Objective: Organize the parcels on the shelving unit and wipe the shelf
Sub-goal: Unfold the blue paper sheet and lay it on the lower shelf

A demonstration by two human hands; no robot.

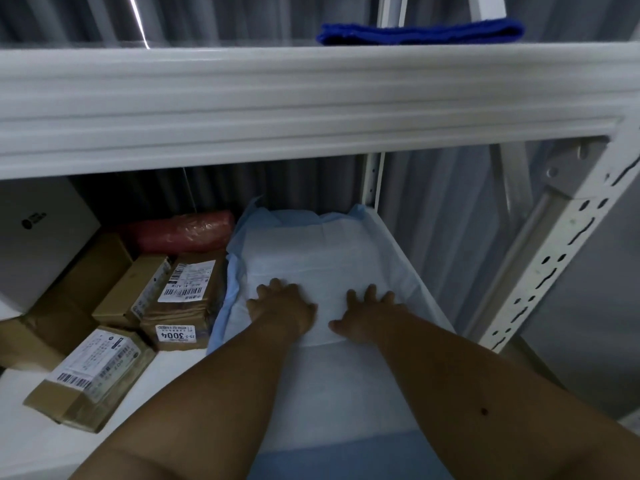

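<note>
Both my arms reach into the lower shelf of a white shelving unit. My left hand and my right hand lie flat, fingers spread, on a white and pale blue soft sheet or pad spread over the right half of the shelf. Left of it sit several brown cardboard parcels: one with a "3004" label, a slim box, and one near the front. A red wrapped roll lies behind them. A folded blue cloth rests on the upper shelf.
A large white box stands at the far left of the lower shelf. The thick front beam of the upper shelf hangs above my hands. A perforated white upright frames the right side. A corrugated grey wall lies behind.
</note>
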